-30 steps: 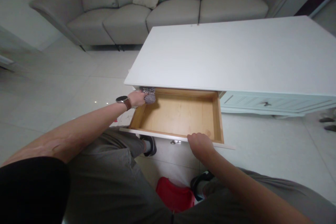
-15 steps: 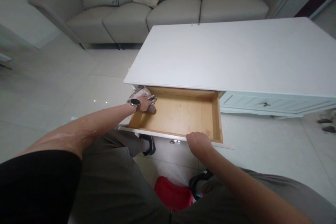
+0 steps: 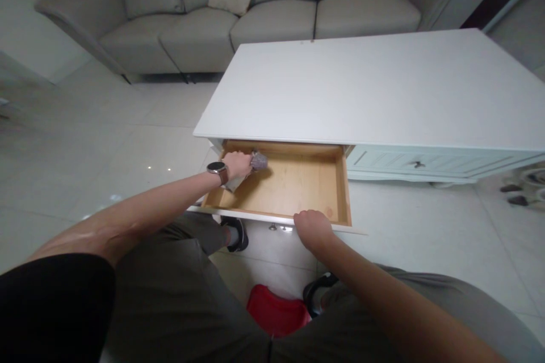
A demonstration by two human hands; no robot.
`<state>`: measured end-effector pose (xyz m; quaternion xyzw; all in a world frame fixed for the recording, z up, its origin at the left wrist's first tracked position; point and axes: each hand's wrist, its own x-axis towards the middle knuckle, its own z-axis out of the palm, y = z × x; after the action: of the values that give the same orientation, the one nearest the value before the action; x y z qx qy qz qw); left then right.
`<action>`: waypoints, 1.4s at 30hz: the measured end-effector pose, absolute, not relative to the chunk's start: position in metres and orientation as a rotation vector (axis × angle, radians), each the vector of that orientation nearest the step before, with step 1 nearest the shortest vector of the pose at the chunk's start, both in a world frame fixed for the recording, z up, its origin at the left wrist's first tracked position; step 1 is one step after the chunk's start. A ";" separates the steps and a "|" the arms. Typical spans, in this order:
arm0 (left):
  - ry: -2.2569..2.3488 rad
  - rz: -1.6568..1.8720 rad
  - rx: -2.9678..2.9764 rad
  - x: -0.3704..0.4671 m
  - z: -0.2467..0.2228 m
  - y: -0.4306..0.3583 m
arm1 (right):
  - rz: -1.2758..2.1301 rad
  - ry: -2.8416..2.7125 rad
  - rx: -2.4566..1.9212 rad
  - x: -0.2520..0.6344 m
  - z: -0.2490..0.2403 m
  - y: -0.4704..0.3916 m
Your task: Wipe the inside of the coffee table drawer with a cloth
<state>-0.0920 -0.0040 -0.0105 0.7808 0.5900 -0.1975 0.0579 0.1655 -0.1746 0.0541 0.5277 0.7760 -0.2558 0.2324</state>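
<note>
My left hand (image 3: 237, 164), with a watch on the wrist, is inside the pulled-out wooden drawer (image 3: 298, 184), near its left side. It is closed on a crumpled grey-and-white cloth (image 3: 259, 161); part of the cloth hangs below the palm. My right hand (image 3: 313, 227) has its fingers curled over the top edge of the drawer front, right of a small metal knob (image 3: 273, 227). The drawer's bare wooden bottom shows to the right of the cloth.
The white coffee table (image 3: 340, 91) holds the drawer and has a second, shut drawer (image 3: 419, 164) at right. A red plastic object (image 3: 276, 312) lies on the floor between my feet. Behind the table stands a grey sofa (image 3: 276, 28) with cushions.
My left hand has moved from over the drawer's left side to farther inside, carrying the cloth right; its fingers are now bunched. My right hand stays on the drawer front. The view has shifted slightly.
</note>
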 end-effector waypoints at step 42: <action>1.894 -0.543 2.011 -0.129 -0.119 -0.012 | -0.722 2.114 1.517 0.163 0.048 -0.176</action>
<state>-0.1293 -0.0123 -0.1193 0.7047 0.6639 -0.1903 0.1626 0.1627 -0.1757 0.0479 0.5481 0.7639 -0.2608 0.2191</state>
